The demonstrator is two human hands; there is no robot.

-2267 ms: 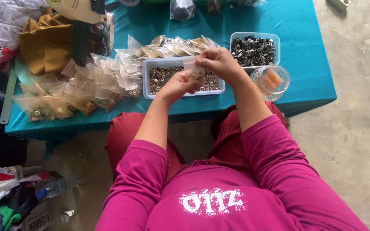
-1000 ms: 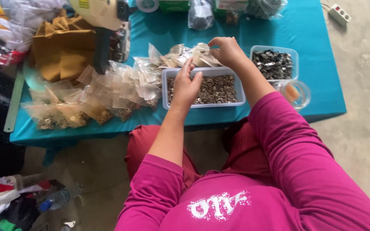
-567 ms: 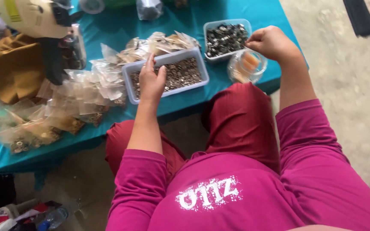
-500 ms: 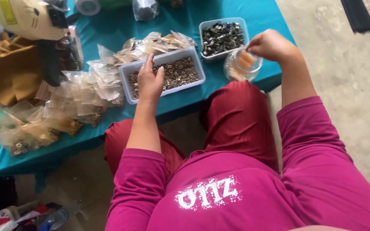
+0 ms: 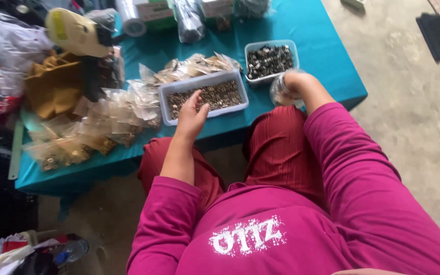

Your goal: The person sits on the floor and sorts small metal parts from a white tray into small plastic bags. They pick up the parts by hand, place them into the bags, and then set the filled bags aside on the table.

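Note:
My left hand [image 5: 192, 116] rests with fingers apart on the near rim of a grey plastic tray [image 5: 168, 91] filled with small brownish metal parts. My right hand [image 5: 296, 80] is down inside a round clear plastic container [image 5: 278, 92] at the table's near edge, fingers hidden, so I cannot tell whether it holds anything. Behind it stands a smaller clear tub [image 5: 253, 48] of dark metal pieces. A heap of small clear bags [image 5: 123, 109] with parts lies to the left of the tray, and more bags [image 5: 197, 65] lie behind it.
The low table has a teal cloth [image 5: 311, 30]. A cream-coloured tool [image 5: 75, 33] and mustard fabric [image 5: 52, 86] sit at the left. Dark bags and boxes [image 5: 189, 18] line the far edge. A dark mat [image 5: 436, 28] lies on the concrete floor at right.
My right hand moved from the bags behind the tray over to the round container at the right and went down into it. My left hand stayed at the tray's near rim.

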